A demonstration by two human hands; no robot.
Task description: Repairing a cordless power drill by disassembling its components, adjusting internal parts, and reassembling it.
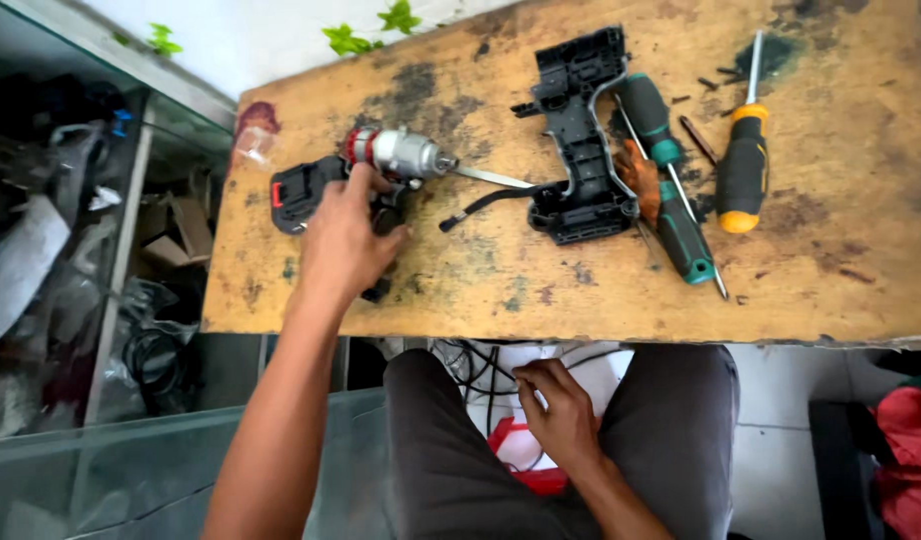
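Left of centre on the worn wooden bench (481,290), your left hand (346,245) grips the opened drill (381,170), steadying its exposed motor, while your right hand (561,415) rests loosely curled in your lap, holding nothing, black housing shell (581,140) and screwdrivers (743,165) to the right.

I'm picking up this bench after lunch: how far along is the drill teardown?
Done: one black housing half lies apart on the wooden table, beside the green-handled screwdrivers. In hand: the left hand rests on the opened drill body, its motor and gearbox bare, while the right hand is down at the lap. Left: the motor is not yet out of the other half.
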